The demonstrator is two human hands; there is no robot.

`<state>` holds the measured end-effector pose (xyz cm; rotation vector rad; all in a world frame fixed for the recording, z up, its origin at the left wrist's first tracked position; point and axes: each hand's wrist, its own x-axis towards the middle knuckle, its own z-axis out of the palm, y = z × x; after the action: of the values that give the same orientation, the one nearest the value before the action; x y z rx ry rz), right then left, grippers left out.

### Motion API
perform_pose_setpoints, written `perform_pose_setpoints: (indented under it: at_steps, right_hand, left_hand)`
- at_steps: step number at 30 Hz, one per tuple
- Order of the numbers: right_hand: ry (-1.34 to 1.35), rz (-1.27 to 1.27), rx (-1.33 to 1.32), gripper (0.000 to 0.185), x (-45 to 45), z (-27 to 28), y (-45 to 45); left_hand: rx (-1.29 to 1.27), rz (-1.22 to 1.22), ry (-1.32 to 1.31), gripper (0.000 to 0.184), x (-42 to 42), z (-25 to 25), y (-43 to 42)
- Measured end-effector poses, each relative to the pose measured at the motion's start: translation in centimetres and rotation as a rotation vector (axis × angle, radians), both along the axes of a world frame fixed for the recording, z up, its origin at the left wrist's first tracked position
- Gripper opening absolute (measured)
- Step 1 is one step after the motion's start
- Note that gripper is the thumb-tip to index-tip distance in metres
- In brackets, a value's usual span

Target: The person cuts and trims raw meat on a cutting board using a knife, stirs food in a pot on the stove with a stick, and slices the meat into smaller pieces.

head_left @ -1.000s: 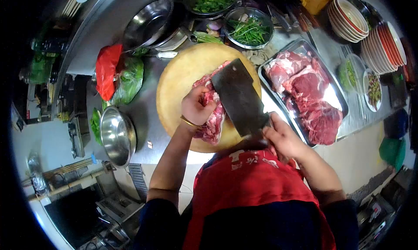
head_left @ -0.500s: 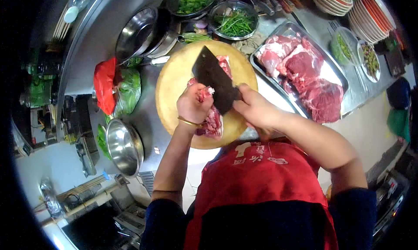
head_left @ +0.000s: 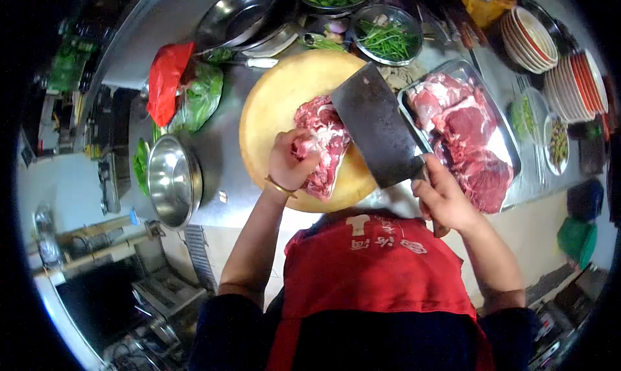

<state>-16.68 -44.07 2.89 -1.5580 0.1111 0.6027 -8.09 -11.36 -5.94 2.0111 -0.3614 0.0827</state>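
A slab of raw meat (head_left: pixel 331 148) lies on the round yellow cutting board (head_left: pixel 268 106). My left hand (head_left: pixel 294 157), with a bangle at its wrist, is closed on the slab's left side, fingers curled. My right hand (head_left: pixel 443 193) grips the handle of a wide dark cleaver (head_left: pixel 378 125). The blade is over the board's right part, to the right of the meat, and its far edge overlaps the metal tray (head_left: pixel 511 135) in view. Large pieces of raw meat (head_left: pixel 469 128) rest in that tray.
A steel bowl (head_left: pixel 173 182) stands left of the board, near a red bag (head_left: pixel 169 80) and bagged greens (head_left: pixel 199 98). Behind are a bowl of green stalks (head_left: pixel 388 40) and an empty metal basin (head_left: pixel 238 15). Stacked bowls (head_left: pixel 527 40) stand at the back right.
The cleaver has moved right, off the meat, with my right hand. My left hand stays at the meat's left side. The camera view has shifted.
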Motion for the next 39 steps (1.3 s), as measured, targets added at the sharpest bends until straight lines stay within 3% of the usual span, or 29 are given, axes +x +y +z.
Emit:
perform_pose_setpoints:
  at_steps: [1,3,4,7,9,11,13,15,17,19,20,23,25,27,28,30,33,39]
  right_hand:
    - [0.069,-0.015,0.024,0.035,0.4,0.4,0.4]
    - [0.090,0.076,-0.012,0.030,0.9,1.2,0.6]
    - [-0.050,0.119,-0.016,0.032,0.9,0.3,0.8]
    - [-0.172,0.221,-0.089,0.036,1.7,-0.4,1.2]
    - [-0.172,0.268,-0.123,0.038,3.2,-0.5,2.8]
    - [-0.141,0.291,-0.074,0.036,4.9,-1.6,4.8]
    - [-0.110,0.303,-0.011,0.034,6.5,-3.0,6.3]
    - [-0.358,0.276,0.013,0.034,7.4,-4.0,6.9]
    - [-0.579,0.236,0.081,0.033,7.8,-5.1,7.1]
    - [0.241,0.499,-0.040,0.035,8.2,-0.8,5.1]
    - [0.339,0.457,-0.058,0.041,7.8,0.0,4.8]
    - [0.198,0.357,0.029,0.046,5.3,-1.5,3.6]
    - [0.176,0.295,0.065,0.046,3.9,-1.9,4.0]
    - [-0.001,0.300,0.040,0.045,2.9,-2.1,4.3]
    - [-0.078,0.306,0.022,0.044,2.4,-2.4,4.5]
    - [-0.266,0.320,-0.051,0.039,1.8,-2.6,4.9]
    - [-0.130,0.337,-0.091,0.030,0.6,-1.8,4.9]
    - [-0.354,0.342,-0.241,0.032,0.8,-3.9,8.8]
  left_hand:
    - [-0.006,0.026,-0.004,0.042,-0.4,-0.5,0.1]
    - [0.331,0.101,-0.060,0.040,-0.9,0.8,-1.2]
    - [-0.246,0.188,0.132,0.040,-2.0,1.0,-2.5]
    - [-0.207,0.210,-0.018,0.040,-3.9,-1.2,-1.1]
    - [-0.229,0.247,0.014,0.041,-4.3,0.2,-1.7]
    - [-0.005,0.168,-0.153,0.043,-4.0,2.0,-1.9]
    - [0.005,0.195,-0.171,0.035,-4.1,1.9,-1.7]
    - [-0.344,0.395,0.029,0.025,-4.0,1.6,-0.9]
    - [-0.525,0.559,0.115,0.019,-2.7,1.4,0.8]
    - [-0.656,0.570,0.078,0.018,-1.2,1.3,2.1]
    - [-0.657,0.578,0.076,0.018,-1.4,1.7,2.4]
    - [-0.474,0.616,-0.016,0.018,-2.7,3.1,2.8]
    - [0.022,0.369,-0.256,0.017,-5.7,3.5,2.7]
    - [0.096,0.214,-0.406,0.017,-7.8,2.9,2.0]
    - [0.166,0.235,-0.249,0.021,-9.6,2.0,2.0]
    - [0.219,0.291,-0.320,0.030,-10.4,0.6,1.2]
    - [0.188,0.362,-0.309,0.032,-10.8,0.1,1.2]
    - [0.016,0.439,-0.263,0.031,-10.0,2.0,1.0]
